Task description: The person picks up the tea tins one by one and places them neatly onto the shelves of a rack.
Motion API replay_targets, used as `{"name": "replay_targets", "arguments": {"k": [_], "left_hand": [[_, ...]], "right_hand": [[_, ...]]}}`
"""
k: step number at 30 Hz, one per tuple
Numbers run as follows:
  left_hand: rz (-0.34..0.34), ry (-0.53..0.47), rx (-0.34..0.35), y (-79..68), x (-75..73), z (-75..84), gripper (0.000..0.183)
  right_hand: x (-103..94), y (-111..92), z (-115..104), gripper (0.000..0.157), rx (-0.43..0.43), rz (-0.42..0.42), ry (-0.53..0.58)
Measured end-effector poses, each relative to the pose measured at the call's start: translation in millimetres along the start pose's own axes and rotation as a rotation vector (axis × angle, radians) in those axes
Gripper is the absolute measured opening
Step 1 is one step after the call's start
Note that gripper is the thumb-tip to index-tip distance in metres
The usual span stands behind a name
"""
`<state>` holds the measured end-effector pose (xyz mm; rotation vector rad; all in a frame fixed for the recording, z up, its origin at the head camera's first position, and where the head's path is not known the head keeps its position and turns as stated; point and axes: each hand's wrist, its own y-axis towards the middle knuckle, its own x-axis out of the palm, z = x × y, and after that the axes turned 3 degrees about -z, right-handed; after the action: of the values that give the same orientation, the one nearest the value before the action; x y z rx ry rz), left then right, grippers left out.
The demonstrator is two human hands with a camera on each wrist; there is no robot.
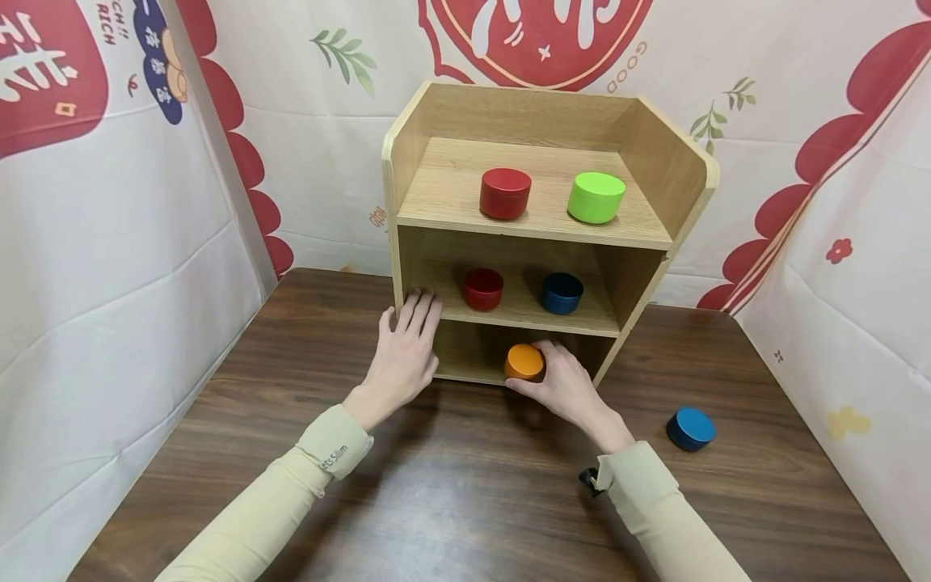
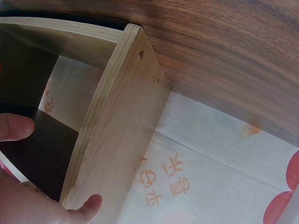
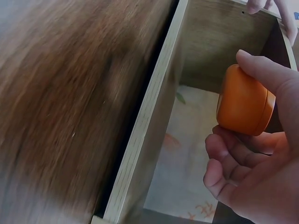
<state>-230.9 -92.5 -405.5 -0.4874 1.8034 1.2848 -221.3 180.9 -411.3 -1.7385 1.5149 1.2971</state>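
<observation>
An orange round tin (image 1: pixel 524 362) is at the front of the bottom compartment of a small wooden shelf (image 1: pixel 538 230). My right hand (image 1: pixel 563 381) grips it from the right, thumb on one side and fingers on the other; the right wrist view shows this orange tin (image 3: pixel 244 100) between them. With its thumb outside the left side panel (image 2: pixel 117 121) and its fingers reaching into the middle compartment, my left hand (image 1: pixel 403 352) holds the shelf. On the middle board sit a red tin (image 1: pixel 483 289) and a dark blue tin (image 1: pixel 562 293).
Up on the top board are another red tin (image 1: pixel 505 194) and a bright green tin (image 1: pixel 596 198). A blue tin (image 1: pixel 691 428) lies on the brown wooden table (image 1: pixel 465 501), right of the shelf. Printed white cloth (image 1: pixel 320 170) hangs behind and at both sides.
</observation>
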Motion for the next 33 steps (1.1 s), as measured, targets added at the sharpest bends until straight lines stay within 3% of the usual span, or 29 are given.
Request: {"name": "replay_targets", "arguments": {"k": [21,33], "left_hand": [[0.000,0.003,-0.006,0.0,1.9,0.2,0.080],[-0.007,-0.001,-0.004,-0.3,0.9,-0.4,0.078]], "right_hand": [[36.2,38.0,-24.0,0.072,0.032,-0.063,0.029],[54.9,48.0,-33.2,0.073,0.072,-0.104,0.002]]}}
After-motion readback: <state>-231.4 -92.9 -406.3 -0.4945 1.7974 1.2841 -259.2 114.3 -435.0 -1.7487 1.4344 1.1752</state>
